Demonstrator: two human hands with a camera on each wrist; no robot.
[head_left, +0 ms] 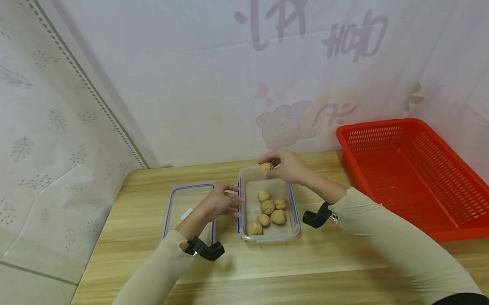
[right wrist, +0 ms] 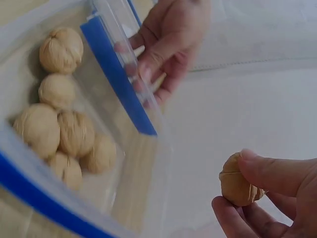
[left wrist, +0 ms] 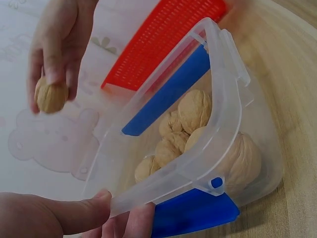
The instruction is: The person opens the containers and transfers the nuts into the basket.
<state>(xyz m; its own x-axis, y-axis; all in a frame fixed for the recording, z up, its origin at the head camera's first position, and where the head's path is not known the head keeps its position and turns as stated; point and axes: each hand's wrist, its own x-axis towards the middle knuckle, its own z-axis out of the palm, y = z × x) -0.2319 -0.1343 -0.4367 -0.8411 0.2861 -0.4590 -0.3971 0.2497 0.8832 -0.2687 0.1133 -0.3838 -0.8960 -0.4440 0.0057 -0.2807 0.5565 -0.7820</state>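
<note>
A walnut (right wrist: 238, 179) is pinched between the thumb and fingers of my right hand (head_left: 287, 166), held up at the far end of the clear plastic box (head_left: 251, 183). Several more walnuts (head_left: 268, 207) lie loose inside the box, mostly toward its near half. My left hand (head_left: 222, 201) is at the box's left side, fingers loosely bent. In the left wrist view its thumb (left wrist: 81, 214) lies against the rim, with fingertips lower down beside a blue latch (left wrist: 195, 213). The right wrist view shows those fingertips partly through the clear wall.
To the left, a clear lid (head_left: 169, 216) with a blue seal lies flat on the wooden table (head_left: 280, 283), partly under the left forearm. A large red perforated basket (head_left: 406, 178) stands at the right. A patterned cloth (head_left: 204, 79) hangs behind the table.
</note>
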